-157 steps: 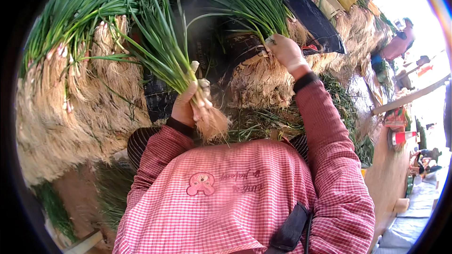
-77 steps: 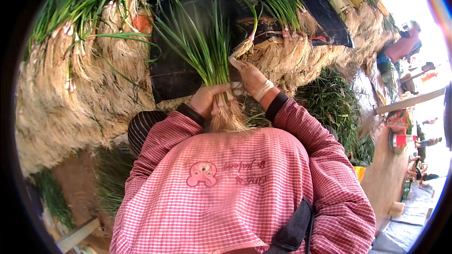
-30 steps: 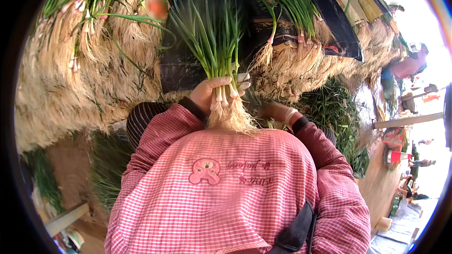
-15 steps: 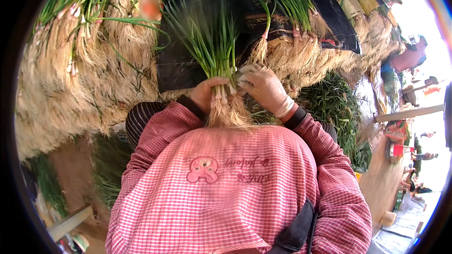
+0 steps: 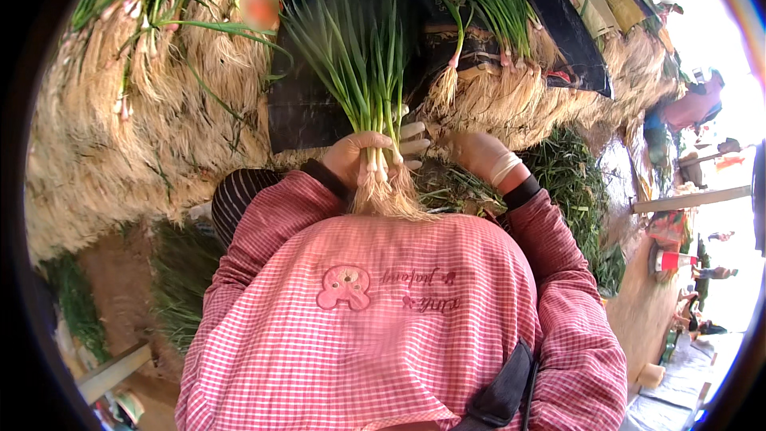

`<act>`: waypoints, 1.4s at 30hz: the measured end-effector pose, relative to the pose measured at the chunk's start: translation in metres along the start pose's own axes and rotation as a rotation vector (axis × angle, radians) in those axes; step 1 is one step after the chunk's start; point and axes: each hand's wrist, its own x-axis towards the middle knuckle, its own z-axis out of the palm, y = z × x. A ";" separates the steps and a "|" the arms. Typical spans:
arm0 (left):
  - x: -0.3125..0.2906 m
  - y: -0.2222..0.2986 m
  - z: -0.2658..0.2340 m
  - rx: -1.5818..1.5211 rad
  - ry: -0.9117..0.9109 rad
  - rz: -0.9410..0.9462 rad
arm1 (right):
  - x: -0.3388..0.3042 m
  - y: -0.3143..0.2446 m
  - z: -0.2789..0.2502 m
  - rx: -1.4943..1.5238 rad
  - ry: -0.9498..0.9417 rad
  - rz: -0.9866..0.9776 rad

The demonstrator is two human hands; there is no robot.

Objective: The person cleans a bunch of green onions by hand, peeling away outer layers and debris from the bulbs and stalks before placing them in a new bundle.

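A bunch of green garlic (image 5: pixel 369 96), with long green leaves, pale pinkish stem ends and stringy roots, stands upright in front of my chest. My left hand (image 5: pixel 355 156) is closed round its stems just above the roots; the thumb lies across the front, and pale-covered fingers come out on the far side. To the right of the bunch, apart from it, is my right hand (image 5: pixel 481 158), with a whitish band at the wrist. Its fingers are smeared by motion, so I cannot make out whether they hold anything. Loose garlic plants (image 5: pixel 456 52) lie beyond it on dark sheeting.
A thick mass of pale roots (image 5: pixel 215 72) fills the left and far side, with green leaves on top. Black plastic sheeting (image 5: pixel 307 116) lies behind the bunch. Cut greens (image 5: pixel 566 191) are heaped at the right. Farther right are a red-and-white cone (image 5: pixel 674 261) and people.
My right hand has drawn away from the bunch toward the right. My left hand keeps its hold, with its far-side fingers now showing.
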 end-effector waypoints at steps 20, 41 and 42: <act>-0.006 0.003 0.014 -0.157 -0.044 0.019 | 0.006 -0.017 -0.025 -0.130 -0.068 -0.047; -0.002 0.012 0.023 0.326 0.432 0.083 | 0.020 -0.065 0.003 0.086 0.184 -0.216; -0.002 0.006 0.023 0.415 0.502 0.107 | 0.029 -0.059 0.000 0.257 0.144 -0.132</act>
